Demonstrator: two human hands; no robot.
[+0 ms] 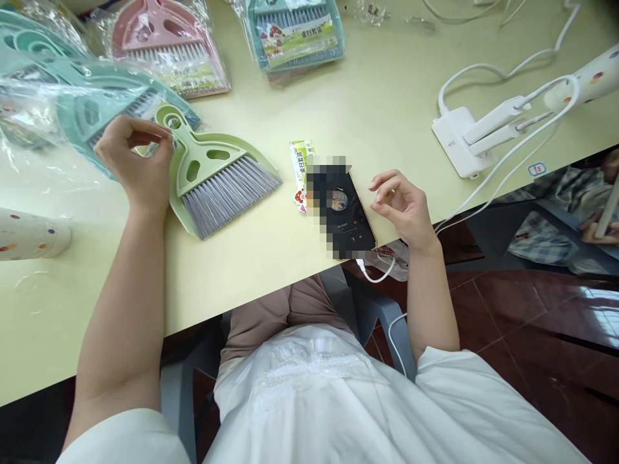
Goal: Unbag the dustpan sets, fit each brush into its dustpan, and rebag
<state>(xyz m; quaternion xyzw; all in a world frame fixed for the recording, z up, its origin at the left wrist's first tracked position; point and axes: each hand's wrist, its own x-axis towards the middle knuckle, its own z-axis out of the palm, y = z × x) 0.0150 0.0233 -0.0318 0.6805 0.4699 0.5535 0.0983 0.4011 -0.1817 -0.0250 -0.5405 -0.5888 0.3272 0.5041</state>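
Observation:
A light green dustpan [273, 169] lies on the table with a matching hand brush [227, 193] fitted in it, its grey bristles toward the right. My left hand [138, 154] is at the handle end, thumb and fingers pinched together beside the handle loops. What sits between those fingertips cannot be made out. Right of the brush is a small printed label card [300, 169], partly covered by a dark phone [355, 216] that is blurred along one side. My right hand [399, 206] hovers just right of the phone, fingers curled loosely, thumb apart and nothing held.
Bagged dustpan sets in teal [87, 113], pink [169, 48] and blue-green [297, 35] lie along the far side. A white power adapter [459, 138] with cables stands at right. Dotted paper cups [33, 233] lie at both sides. Another person's hands [592, 232] show far right.

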